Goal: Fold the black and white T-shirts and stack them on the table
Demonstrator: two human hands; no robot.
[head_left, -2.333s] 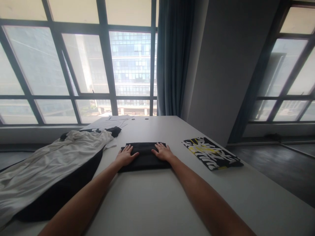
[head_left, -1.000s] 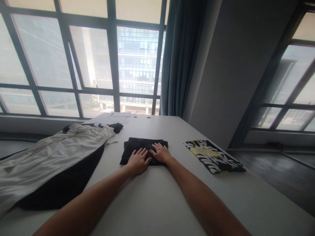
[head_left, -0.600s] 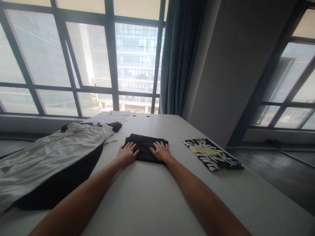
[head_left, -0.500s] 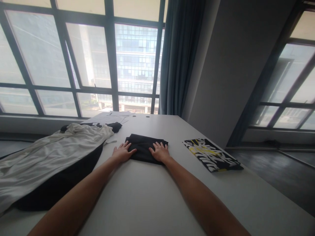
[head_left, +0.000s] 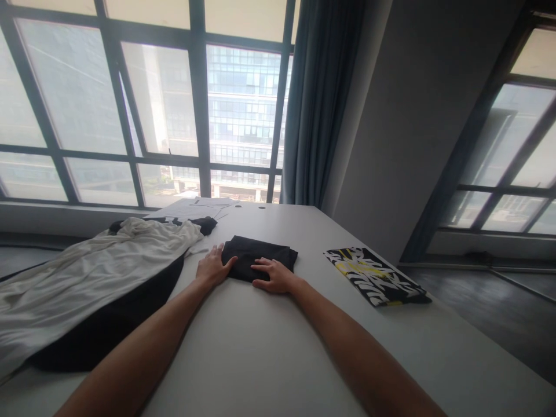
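A black garment (head_left: 256,252), folded into a flat rectangular bundle, lies on the white table (head_left: 243,347); its exact kind does not show. At its left edge rests my left hand (head_left: 212,265), open, with the thumb lying on the cloth. My right hand (head_left: 275,275) is open too, its spread fingers over the garment's near right part. The cloth is not gripped by either hand. Part of the garment's near right edge is hidden under my right hand.
To the left, white clothes (head_left: 108,260) lie loosely heaped over black cloth (head_left: 113,341). A folded black, white and yellow patterned garment (head_left: 376,275) lies near the table's right edge. Papers (head_left: 191,207) are at the far end, below the window.
My right hand has slid left and nearer along the garment, turning so its fingers point left. My left hand stays at the left edge, its fingers now slightly further off the cloth.
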